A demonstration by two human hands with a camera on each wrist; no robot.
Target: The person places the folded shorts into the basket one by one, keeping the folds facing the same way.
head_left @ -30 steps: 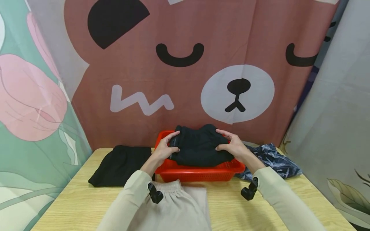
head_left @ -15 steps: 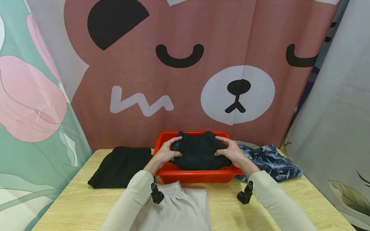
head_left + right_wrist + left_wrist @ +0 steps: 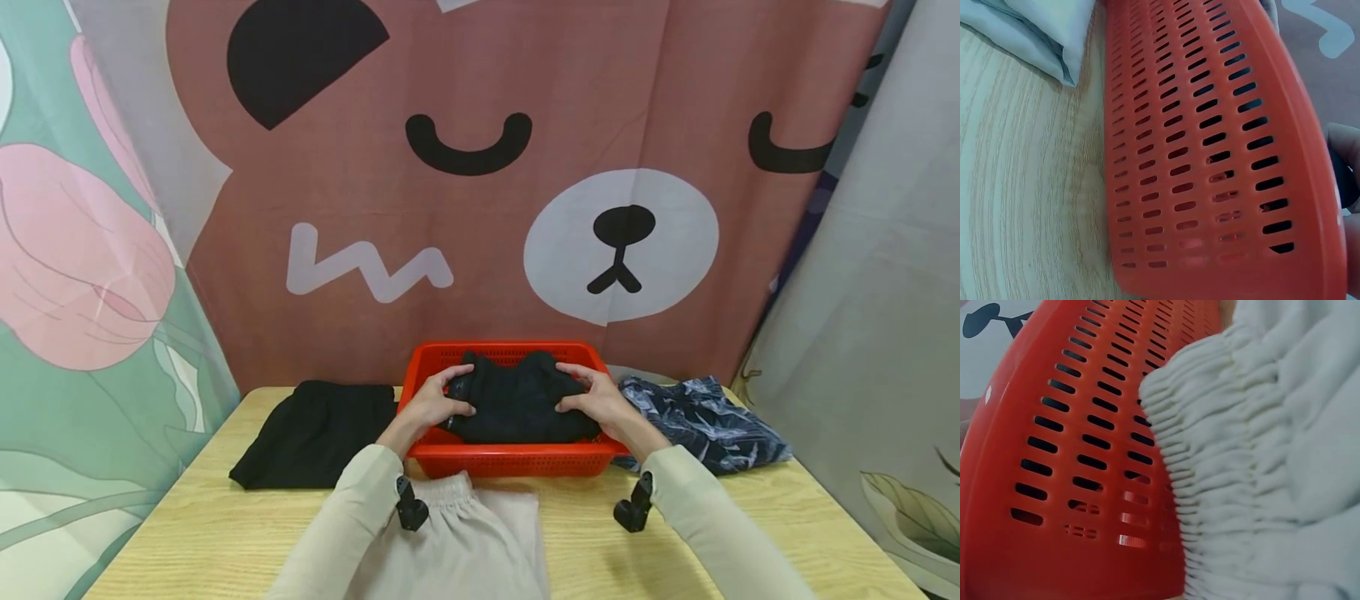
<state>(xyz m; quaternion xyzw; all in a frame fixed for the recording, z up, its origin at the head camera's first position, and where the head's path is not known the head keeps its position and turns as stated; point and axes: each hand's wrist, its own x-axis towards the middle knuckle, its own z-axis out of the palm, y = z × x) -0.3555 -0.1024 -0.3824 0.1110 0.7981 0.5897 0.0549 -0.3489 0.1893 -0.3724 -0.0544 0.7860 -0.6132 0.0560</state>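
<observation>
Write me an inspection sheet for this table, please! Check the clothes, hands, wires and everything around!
Surface: wooden table, light, with visible grain.
Job's things: dark bundle inside red basket.
Clutter: black cloth left of the basket, pale cloth in front, patterned cloth right.
Hands: left hand and right hand grip the bundle's two sides.
Cables: nothing seen.
Surroundings: bear curtain behind; more printed curtains at both sides.

- Red rectangular plastic basket (image 3: 510, 461): on wooden bench (image 3: 585, 537), dark bundled cloth (image 3: 517, 404) inside
- Left: folded black cloth (image 3: 318, 437)
- Right: patterned navy cloth (image 3: 708, 425)
- Before: beige gathered cloth (image 3: 457, 542)
- Behind: bear-print curtain (image 3: 472, 250)
</observation>
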